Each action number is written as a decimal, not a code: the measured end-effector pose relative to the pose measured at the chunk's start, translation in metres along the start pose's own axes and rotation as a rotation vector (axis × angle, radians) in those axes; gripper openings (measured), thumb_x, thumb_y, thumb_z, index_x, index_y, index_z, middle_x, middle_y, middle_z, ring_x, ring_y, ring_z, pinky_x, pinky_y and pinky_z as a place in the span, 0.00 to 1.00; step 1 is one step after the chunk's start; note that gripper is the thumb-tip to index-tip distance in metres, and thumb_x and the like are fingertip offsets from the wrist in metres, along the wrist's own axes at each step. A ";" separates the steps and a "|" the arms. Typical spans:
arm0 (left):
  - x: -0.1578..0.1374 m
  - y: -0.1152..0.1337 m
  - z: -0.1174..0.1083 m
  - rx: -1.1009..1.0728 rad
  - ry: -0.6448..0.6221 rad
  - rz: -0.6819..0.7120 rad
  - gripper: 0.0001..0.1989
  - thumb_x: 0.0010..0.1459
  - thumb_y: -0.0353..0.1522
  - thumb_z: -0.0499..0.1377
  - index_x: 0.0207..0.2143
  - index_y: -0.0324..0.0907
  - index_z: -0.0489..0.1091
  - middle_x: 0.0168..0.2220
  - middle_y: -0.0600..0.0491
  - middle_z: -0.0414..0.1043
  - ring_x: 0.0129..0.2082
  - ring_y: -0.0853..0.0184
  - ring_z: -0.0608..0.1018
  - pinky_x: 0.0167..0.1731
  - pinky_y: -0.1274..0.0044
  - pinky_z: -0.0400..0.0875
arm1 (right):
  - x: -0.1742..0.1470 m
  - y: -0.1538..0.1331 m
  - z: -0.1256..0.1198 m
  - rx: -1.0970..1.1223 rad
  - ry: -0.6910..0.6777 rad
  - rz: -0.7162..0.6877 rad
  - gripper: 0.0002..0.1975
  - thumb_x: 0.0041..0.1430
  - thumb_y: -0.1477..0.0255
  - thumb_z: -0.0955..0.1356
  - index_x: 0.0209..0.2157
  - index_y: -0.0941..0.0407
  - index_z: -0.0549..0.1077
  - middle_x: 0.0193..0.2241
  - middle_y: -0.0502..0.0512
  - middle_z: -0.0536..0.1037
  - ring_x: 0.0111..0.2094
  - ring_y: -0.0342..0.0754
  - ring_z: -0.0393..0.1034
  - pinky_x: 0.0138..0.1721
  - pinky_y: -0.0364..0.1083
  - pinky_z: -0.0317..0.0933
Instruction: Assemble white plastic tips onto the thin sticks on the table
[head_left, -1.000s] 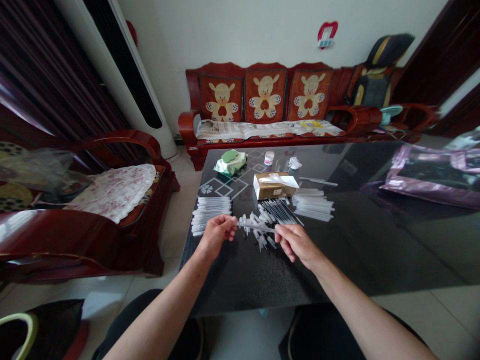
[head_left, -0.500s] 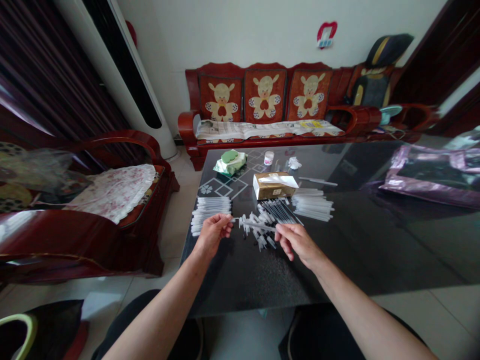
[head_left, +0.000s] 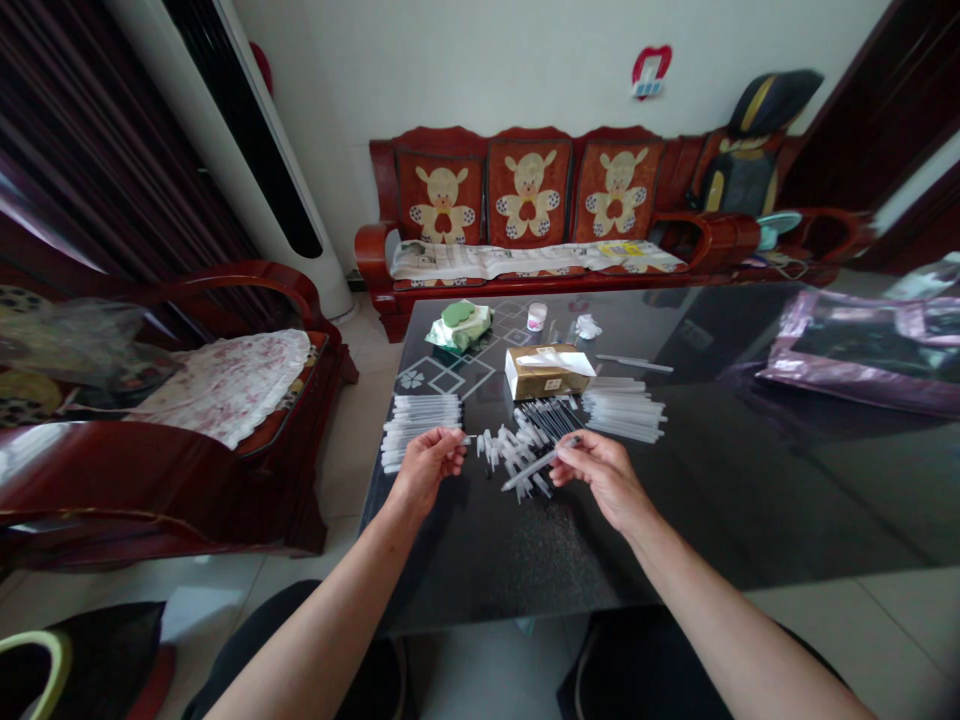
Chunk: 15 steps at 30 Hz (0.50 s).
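Both forearms stretched forward over the near edge of the black table [head_left: 517, 575]. The right hand [head_left: 600, 470], knuckles outward, pinched a pale tube [head_left: 531, 471] above the loose caps [head_left: 491, 447]; the left hand [head_left: 429, 465] held a small pale piece [head_left: 469, 440] between thumb and fingers. Half a second earlier the tube had lain nearly level, aimed towards the left hand; now it slanted, its left end lower. Beyond stood the tissue box [head_left: 551, 381].
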<state>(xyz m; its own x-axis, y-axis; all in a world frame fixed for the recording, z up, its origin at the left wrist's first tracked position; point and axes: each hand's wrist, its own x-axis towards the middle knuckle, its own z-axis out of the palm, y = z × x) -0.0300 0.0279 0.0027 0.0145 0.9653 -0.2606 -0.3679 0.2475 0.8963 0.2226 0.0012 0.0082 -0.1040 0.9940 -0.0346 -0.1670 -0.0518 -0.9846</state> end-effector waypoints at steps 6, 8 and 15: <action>-0.003 -0.005 0.003 0.016 -0.050 0.019 0.15 0.43 0.37 0.68 0.26 0.36 0.69 0.21 0.56 0.70 0.17 0.77 0.68 0.16 0.84 0.63 | -0.002 -0.003 0.004 0.010 -0.052 0.035 0.14 0.53 0.63 0.70 0.32 0.59 0.68 0.28 0.56 0.78 0.27 0.48 0.75 0.30 0.46 0.70; -0.004 -0.007 0.006 0.018 -0.074 0.022 0.15 0.43 0.37 0.68 0.26 0.36 0.69 0.21 0.55 0.70 0.18 0.77 0.68 0.17 0.84 0.63 | -0.004 -0.002 0.008 0.006 -0.095 0.072 0.14 0.55 0.61 0.69 0.34 0.59 0.68 0.25 0.54 0.77 0.23 0.47 0.74 0.27 0.45 0.69; -0.009 -0.013 0.012 0.029 -0.102 -0.005 0.15 0.44 0.37 0.68 0.28 0.35 0.70 0.21 0.55 0.70 0.17 0.77 0.68 0.16 0.84 0.62 | -0.008 0.003 0.018 -0.043 -0.188 0.139 0.16 0.58 0.59 0.66 0.37 0.60 0.68 0.19 0.50 0.75 0.15 0.43 0.68 0.16 0.40 0.63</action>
<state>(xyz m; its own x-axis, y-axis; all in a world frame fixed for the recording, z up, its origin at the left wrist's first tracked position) -0.0144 0.0173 -0.0028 0.1115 0.9671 -0.2285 -0.3402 0.2532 0.9056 0.2049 -0.0083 0.0090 -0.3041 0.9421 -0.1414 -0.0966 -0.1782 -0.9792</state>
